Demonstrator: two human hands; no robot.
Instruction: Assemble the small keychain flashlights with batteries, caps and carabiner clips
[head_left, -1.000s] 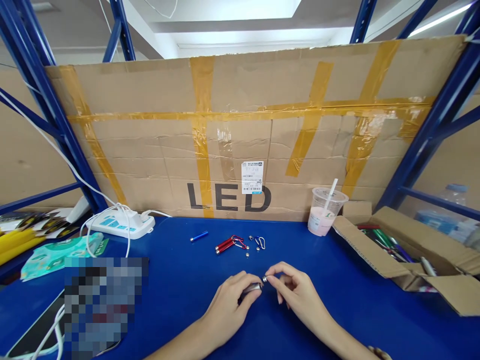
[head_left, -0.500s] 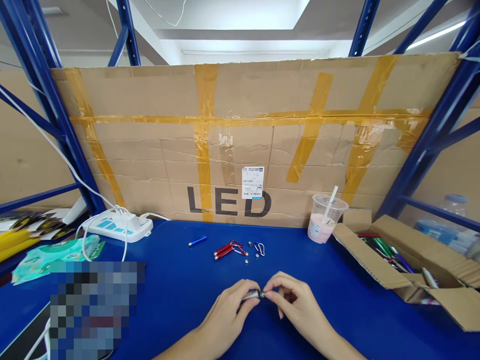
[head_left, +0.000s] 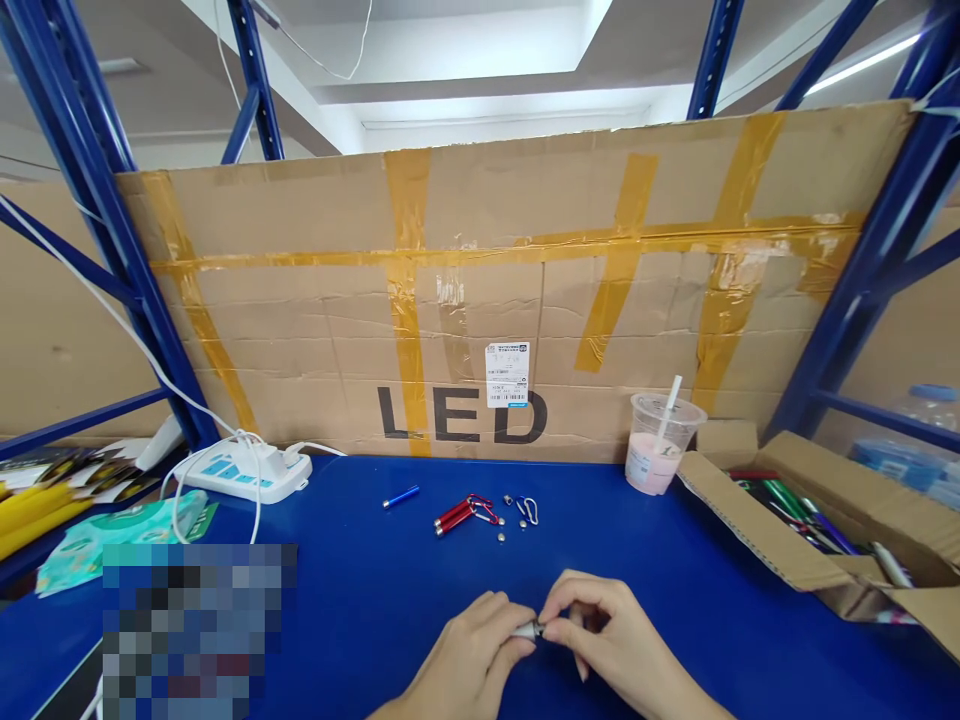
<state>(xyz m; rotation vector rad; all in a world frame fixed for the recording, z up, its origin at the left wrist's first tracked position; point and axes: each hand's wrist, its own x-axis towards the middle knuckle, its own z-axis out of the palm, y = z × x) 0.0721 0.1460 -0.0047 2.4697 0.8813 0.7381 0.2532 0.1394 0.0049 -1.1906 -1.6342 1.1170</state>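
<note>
My left hand (head_left: 484,645) is closed around a small silver mini flashlight (head_left: 525,631), whose front part sticks out between thumb and index finger. My right hand (head_left: 600,625) pinches the small dark end of it between thumb and fingertips; what exactly lies in that pinch is mostly hidden. Beyond the hands lie two red mini flashlights (head_left: 454,518) with red carabiner clips. Right beside them are a blue and silver carabiner (head_left: 529,511) and several tiny round silver pieces (head_left: 501,538). A slim blue tube (head_left: 401,497) rests farther left.
A plastic cup with a straw (head_left: 656,450) and an open cardboard box of pens (head_left: 780,530) stand on the right. At left are a white power strip (head_left: 255,475), a teal packet (head_left: 112,535) and a blurred-out patch. A cardboard wall (head_left: 337,340) closes the back.
Both hands have moved slightly nearer to me and to the right, still together on the silver flashlight. The view has tilted a little; the other things on the table stay put.
</note>
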